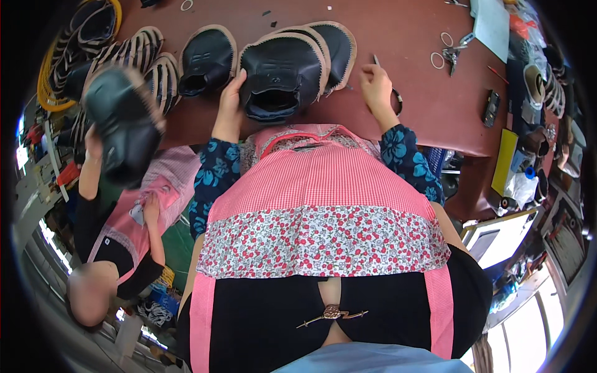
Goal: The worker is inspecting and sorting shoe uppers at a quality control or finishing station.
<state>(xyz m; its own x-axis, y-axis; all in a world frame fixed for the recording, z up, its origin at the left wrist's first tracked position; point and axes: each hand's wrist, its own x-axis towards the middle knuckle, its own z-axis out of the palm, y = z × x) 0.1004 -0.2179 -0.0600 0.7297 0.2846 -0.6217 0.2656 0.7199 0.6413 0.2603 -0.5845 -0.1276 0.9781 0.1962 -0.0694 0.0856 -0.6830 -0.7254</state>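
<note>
My left hand (230, 102) grips the left edge of a black leather shoe upper (280, 68), thumb on its side and the other fingers hidden. This upper has a tan, notched border and its opening faces me. Partly beneath it, more black uppers (339, 53) fan out to the right. Another black upper (207, 59) lies separately just left of my hand. Off to the right, my right hand (376, 93) is closed around what look like scissors (397, 101); a narrow tip sticks out past the fingers and a dark loop shows by the wrist.
At the left, a co-worker (134, 217) holds up a black upper (121, 124). Piles of striped-edged uppers (127, 53) and a yellow-rimmed basket (46, 81) sit behind it. Metal tools (453, 59), rings (437, 60) and a black phone-like device (491, 109) lie on the brown table (435, 124).
</note>
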